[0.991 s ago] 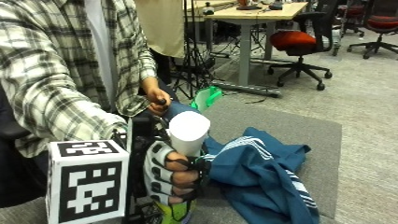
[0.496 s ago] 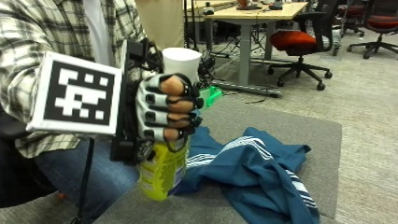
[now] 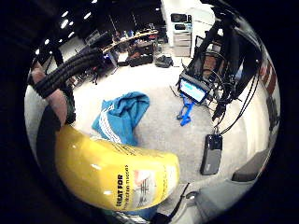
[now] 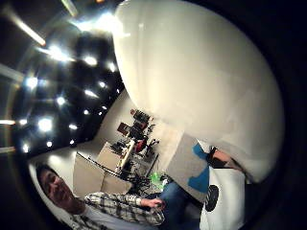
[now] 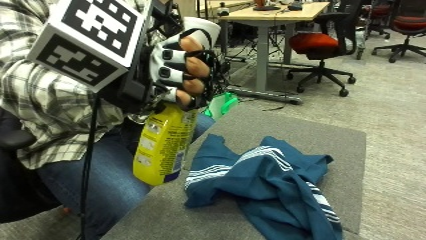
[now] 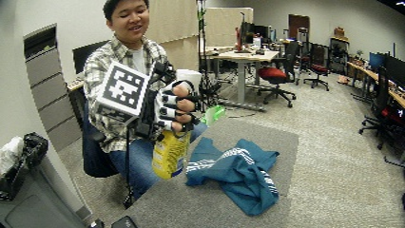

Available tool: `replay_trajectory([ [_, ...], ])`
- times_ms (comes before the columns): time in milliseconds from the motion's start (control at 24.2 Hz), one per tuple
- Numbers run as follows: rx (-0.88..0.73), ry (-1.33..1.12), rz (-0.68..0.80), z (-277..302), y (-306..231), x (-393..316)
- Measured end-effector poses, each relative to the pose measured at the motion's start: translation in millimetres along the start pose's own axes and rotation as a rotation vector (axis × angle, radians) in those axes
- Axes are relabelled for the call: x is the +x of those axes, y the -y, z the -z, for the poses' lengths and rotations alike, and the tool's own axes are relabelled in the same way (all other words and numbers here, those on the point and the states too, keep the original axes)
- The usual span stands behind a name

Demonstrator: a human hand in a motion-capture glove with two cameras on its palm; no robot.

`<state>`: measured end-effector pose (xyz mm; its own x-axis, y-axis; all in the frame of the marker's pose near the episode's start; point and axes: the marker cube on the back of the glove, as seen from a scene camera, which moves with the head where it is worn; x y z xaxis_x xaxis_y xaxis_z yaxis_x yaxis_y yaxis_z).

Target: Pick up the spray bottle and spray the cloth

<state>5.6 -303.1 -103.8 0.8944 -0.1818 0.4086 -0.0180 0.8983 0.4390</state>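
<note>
My gloved right hand (image 5: 176, 65) grips the neck of a spray bottle (image 5: 163, 145), fingers curled round it just under its white head (image 5: 200, 25). The bottle has a yellow body with a printed label and hangs upright in the air over the near left edge of the grey table (image 5: 333, 140). A blue cloth (image 5: 266, 175) with white stripes lies crumpled on the table, to the right of the bottle and lower. In the wide outside view the hand (image 6: 171, 107) holds the bottle (image 6: 169, 154) beside the cloth (image 6: 237, 171). The yellow body (image 3: 112, 172) fills the little finger side palm view.
A green object (image 5: 223, 104) sits just beyond the table's far edge. A dark phone (image 3: 211, 154) and a blue clamp (image 3: 186, 112) lie on the table past the cloth. A desk (image 5: 279, 12) and a red office chair (image 5: 319, 42) stand behind.
My hand has lifted the bottle from low on the table up into the air, well above the table's surface. The cloth has not moved.
</note>
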Motion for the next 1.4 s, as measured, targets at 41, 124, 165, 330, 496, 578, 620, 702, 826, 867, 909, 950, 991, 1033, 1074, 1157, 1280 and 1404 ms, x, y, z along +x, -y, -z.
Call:
replay_trajectory([
  [41, -0.015, -0.018, 0.012, -2, -1, -3],
  [124, -0.047, -0.054, 0.033, -6, -3, -8],
  [165, -0.064, -0.072, 0.042, -8, -5, -10],
  [330, -0.132, -0.147, 0.071, -19, -12, -18],
  [496, -0.198, -0.205, 0.091, -33, -19, -23],
  [578, -0.240, -0.240, 0.104, -43, -23, -25],
  [620, -0.261, -0.257, 0.111, -48, -25, -26],
  [702, -0.302, -0.288, 0.127, -58, -29, -28],
  [826, -0.360, -0.335, 0.163, -72, -33, -30],
  [867, -0.379, -0.352, 0.174, -76, -34, -31],
  [909, -0.398, -0.367, 0.183, -80, -35, -32],
  [950, -0.416, -0.383, 0.192, -84, -37, -32],
  [991, -0.434, -0.398, 0.200, -88, -38, -32],
  [1033, -0.449, -0.414, 0.210, -92, -39, -32],
  [1074, -0.463, -0.430, 0.219, -96, -40, -33],
  [1157, -0.487, -0.458, 0.237, -102, -43, -33],
  [1280, -0.515, -0.510, 0.263, -109, -47, -34],
  [1404, -0.539, -0.588, 0.297, -114, -50, -33],
])
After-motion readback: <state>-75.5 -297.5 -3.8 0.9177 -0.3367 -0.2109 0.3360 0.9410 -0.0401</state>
